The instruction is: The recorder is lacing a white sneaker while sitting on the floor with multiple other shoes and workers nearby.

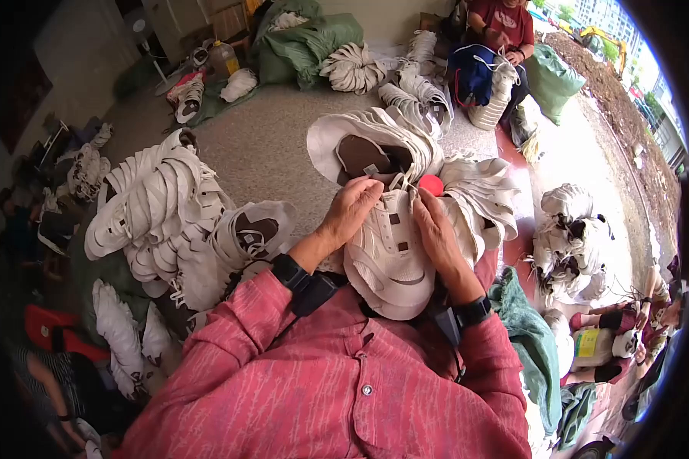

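Observation:
A cream-white shoe upper (pixel 393 264) rests in front of my body, its toe end toward me and its eyelet rows facing up. My left hand (pixel 354 205) is closed on the upper's left edge by the top eyelets, thumb and fingers together. On the opposite edge, my right hand (pixel 435 218) grips the same upper, its fingertips near the top eyelets. A short light lace end shows between the hands. Just beyond my right fingertips is a round red object (pixel 431 184). A stack of nested shoe uppers (pixel 394 138) with brown lining lies directly beyond my hands.
More stacked uppers (pixel 161 206) stand at my left, and a bundle of shoes (pixel 570 241) lies at the right. Green sacks (pixel 314 42) sit at the back. A person in a dark red shirt (pixel 505 23) sits at the far right, holding a stack of uppers (pixel 497 96).

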`<state>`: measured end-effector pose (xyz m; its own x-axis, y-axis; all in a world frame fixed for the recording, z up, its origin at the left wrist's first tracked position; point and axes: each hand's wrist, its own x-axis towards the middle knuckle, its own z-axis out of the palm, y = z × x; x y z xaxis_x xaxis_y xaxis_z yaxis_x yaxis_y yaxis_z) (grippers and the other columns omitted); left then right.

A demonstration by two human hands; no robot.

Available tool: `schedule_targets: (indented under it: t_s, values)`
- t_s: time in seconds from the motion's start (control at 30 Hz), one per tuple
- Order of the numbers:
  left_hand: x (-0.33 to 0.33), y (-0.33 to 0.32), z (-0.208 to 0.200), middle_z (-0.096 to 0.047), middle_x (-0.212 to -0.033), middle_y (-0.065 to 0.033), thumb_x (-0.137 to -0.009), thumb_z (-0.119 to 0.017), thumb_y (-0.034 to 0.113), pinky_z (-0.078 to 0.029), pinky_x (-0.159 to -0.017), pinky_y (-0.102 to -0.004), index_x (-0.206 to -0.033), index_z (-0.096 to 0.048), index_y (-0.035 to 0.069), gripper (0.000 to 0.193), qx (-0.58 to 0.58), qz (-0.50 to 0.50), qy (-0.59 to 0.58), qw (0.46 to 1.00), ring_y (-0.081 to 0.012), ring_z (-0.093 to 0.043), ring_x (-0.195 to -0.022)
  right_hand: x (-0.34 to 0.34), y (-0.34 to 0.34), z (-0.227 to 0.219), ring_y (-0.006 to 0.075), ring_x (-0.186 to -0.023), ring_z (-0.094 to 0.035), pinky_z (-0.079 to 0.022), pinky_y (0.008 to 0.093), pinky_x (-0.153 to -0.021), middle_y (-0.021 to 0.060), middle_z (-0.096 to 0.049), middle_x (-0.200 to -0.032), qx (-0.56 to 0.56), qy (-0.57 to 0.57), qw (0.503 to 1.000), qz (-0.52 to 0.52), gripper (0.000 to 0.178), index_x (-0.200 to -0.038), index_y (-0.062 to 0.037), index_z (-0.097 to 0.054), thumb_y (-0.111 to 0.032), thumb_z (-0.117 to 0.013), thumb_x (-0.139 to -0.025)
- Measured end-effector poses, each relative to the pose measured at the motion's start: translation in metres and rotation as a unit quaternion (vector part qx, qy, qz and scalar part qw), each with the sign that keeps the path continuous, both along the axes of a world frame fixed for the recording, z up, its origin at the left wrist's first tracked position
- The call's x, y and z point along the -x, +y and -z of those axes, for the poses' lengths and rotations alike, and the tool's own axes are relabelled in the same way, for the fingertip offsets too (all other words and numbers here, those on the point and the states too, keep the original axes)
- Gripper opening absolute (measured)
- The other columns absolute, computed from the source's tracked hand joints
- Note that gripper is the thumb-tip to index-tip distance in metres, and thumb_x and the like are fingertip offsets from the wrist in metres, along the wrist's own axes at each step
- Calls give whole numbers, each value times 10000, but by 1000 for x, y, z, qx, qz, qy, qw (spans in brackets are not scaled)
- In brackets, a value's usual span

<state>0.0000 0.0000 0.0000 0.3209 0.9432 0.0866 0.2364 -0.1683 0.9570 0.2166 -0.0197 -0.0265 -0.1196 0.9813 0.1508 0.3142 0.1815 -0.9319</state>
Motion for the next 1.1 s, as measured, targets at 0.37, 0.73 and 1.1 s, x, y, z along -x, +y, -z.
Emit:
schedule_targets:
  t_s: [0.37,0.73,1.1]
  values:
    - [-7,3,36,-493,-1252,-182,-910,-600,314,-358,-1044,-352,-1221,-533,-10,454,-219,-65,112,967,-282,-469,-1209,-4,48,-21,369,-994,-548,-437,358,-938,206,-579,-1082,-105,-160,966,-176,371,-1116,-25,-639,-347,-500,-996]
    - [6,22,35,-526,-1276,-176,-894,-432,196,-304,-1090,-340,-1194,-563,-22,393,-208,37,-1,977,-275,-469,-1244,40,26,41,377,-1082,-504,-405,411,-975,221,-546,-1137,-245,-95,954,148,254,-1018,16,-594,-163,-425,-955]
    - [12,-17,27,-482,-1359,-186,-1028,-401,451,-304,-1101,-348,-1363,-438,-15,576,-155,-31,-36,987,-288,-431,-1299,22,12,2,288,-1094,-531,-398,347,-964,185,-604,-1118,-58,64,991,98,396,-1145,17,-601,-324,-480,-984]
